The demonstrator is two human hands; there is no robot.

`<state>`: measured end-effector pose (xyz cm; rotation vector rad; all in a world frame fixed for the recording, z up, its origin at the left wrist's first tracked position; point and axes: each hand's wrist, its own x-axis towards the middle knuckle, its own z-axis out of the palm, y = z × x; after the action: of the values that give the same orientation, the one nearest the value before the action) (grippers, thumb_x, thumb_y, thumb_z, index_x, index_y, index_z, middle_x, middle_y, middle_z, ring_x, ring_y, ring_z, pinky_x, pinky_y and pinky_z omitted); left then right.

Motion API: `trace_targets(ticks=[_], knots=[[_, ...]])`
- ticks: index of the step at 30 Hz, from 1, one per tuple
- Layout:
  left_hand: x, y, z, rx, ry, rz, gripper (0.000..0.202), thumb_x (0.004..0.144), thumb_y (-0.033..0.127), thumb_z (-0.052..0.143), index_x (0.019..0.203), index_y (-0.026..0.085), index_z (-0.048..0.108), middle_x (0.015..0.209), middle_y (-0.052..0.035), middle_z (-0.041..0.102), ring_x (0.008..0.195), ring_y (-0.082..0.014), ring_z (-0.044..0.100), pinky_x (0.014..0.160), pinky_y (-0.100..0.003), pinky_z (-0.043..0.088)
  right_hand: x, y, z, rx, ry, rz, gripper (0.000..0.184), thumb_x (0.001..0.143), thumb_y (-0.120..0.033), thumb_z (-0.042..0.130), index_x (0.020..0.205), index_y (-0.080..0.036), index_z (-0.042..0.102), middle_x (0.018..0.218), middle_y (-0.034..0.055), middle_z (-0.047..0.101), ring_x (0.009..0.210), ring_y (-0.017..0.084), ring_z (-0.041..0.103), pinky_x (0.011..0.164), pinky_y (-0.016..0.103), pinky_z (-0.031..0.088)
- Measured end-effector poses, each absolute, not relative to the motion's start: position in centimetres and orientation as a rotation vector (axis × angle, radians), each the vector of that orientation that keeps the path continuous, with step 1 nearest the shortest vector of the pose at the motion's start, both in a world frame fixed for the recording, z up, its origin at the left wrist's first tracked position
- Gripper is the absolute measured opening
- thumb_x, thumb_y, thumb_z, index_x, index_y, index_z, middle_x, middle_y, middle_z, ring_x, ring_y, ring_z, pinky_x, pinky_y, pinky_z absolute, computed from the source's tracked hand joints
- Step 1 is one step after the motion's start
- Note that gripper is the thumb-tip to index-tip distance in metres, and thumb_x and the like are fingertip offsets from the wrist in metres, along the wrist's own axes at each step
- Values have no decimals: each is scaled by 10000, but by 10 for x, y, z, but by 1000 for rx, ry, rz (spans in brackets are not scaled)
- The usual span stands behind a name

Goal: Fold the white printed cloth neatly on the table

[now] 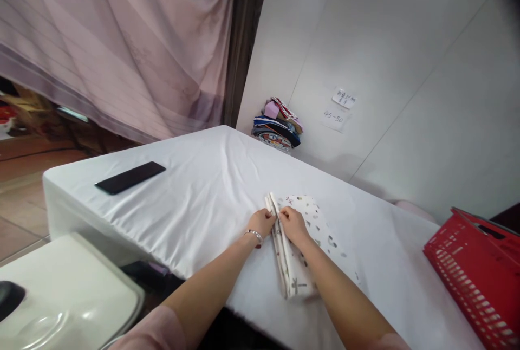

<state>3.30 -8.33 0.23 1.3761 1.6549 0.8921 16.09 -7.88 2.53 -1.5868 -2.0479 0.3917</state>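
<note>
A white printed cloth (323, 231) with small grey, green and reddish figures lies on the white-covered table (195, 193). Its left part is folded into a narrow raised strip of layers, while the right part spreads flat. My left hand (262, 222), with a bracelet (255, 235) at the wrist, pinches the strip from its left side. From the right, my right hand (293, 224) grips the same strip, fingers curled close to the left ones. Whether the cloth is a garment I cannot tell.
A black phone-like slab (130, 177) lies at the table's left. Folded clothes (278, 125) are stacked against the wall at the back edge. On the right stands a red plastic basket (475, 269). A cream-coloured lid-like surface (69, 290) fills the lower left, below a pink curtain (134, 41).
</note>
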Motion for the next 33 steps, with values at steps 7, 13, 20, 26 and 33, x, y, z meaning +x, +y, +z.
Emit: trace_targets(ticks=[7,13,20,26,33], knots=[[30,-88,10,1401,1667,857,130,739,226,515,624,182,557,468,23,542,510,-124,544,516,-213,388,156,-81,23,-1563,-2123,349,172,797,-192,417,723,-205,572,689,-12,597,644,131,525,629,223,368],[29,-87,8,1412,1603,858,171,755,186,480,603,175,558,416,35,500,460,-104,515,511,-201,387,156,-94,26,-1620,-2189,240,164,827,-280,430,870,-201,567,832,29,590,757,157,539,665,242,366],[29,-85,-1,1378,1530,883,176,785,187,456,686,165,600,440,39,527,429,-85,516,490,-184,420,155,-110,26,-1749,-2298,115,245,776,-215,465,1007,-206,545,926,58,547,819,188,529,672,263,358],[27,-64,-3,1262,1653,918,252,798,227,465,1012,165,583,865,-44,675,546,-93,599,455,-179,435,164,-103,22,-1604,-2222,257,277,729,-104,415,927,-197,585,822,27,536,773,157,516,712,240,370],[26,-28,6,1285,1771,888,183,727,236,526,827,149,652,763,-88,679,588,-160,614,496,-228,432,169,-103,19,-1527,-2123,332,290,728,-133,421,938,-208,607,768,15,541,736,161,519,705,248,393]])
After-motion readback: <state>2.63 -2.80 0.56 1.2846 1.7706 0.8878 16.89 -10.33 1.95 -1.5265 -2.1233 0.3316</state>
